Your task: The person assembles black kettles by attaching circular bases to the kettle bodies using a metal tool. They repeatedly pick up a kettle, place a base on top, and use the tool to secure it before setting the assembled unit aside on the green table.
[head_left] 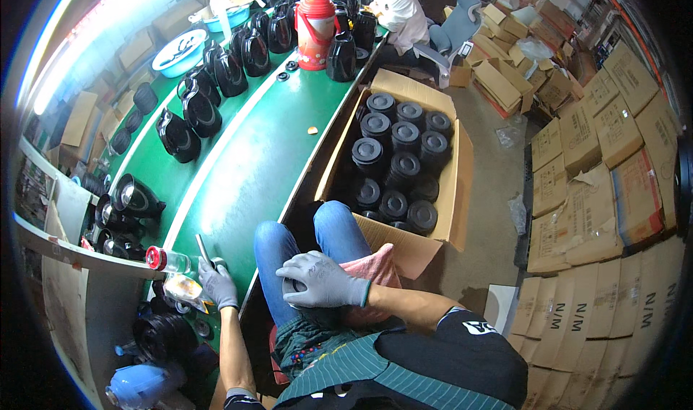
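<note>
My left hand [216, 284], in a grey glove, rests at the near edge of the green workbench [249, 172] and grips a slim metal tool [204, 251] that sticks up from the fist. My right hand [323, 280], also gloved, lies on my lap and closes over a round black lid [296, 293], mostly hidden under the fingers. A pink cloth [375, 265] lies over my right thigh beside that hand. A small clear bottle with a red cap [164, 260] lies just left of my left hand.
An open cardboard box [442, 215] stacked with several black round lids stands on the floor by my knees. Black kettles [195, 110] line the bench's left side; a red thermos [316, 27] stands far up. Another person sits beyond it. Stacked cartons [613, 164] fill the right.
</note>
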### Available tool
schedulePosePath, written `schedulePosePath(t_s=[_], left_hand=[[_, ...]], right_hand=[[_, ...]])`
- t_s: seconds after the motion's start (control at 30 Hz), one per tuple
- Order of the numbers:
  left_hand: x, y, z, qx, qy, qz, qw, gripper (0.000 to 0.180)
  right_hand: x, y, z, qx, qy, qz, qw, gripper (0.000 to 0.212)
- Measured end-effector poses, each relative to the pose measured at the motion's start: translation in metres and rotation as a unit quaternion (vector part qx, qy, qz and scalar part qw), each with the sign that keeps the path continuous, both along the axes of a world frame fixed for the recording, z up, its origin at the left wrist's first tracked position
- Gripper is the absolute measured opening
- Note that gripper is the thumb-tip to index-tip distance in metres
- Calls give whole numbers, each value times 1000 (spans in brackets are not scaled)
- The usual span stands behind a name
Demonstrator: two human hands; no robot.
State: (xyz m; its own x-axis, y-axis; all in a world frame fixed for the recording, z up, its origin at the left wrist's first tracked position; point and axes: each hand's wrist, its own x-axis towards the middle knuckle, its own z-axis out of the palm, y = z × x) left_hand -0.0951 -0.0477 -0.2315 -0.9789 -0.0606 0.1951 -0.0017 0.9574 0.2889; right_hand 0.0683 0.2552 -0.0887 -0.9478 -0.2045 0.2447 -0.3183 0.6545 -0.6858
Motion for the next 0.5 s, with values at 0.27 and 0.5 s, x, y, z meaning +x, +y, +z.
schedulePosePath(t_s=[0.27,0.5], left_hand=[[4,-12,-9,60,22,-7,998,71],[2,-12,2,155,-8,2,988,59]], right_hand=[[3,-3,6,-23,14,4,1000,53],[8,-4,7,-48,33,-2,998,55]])
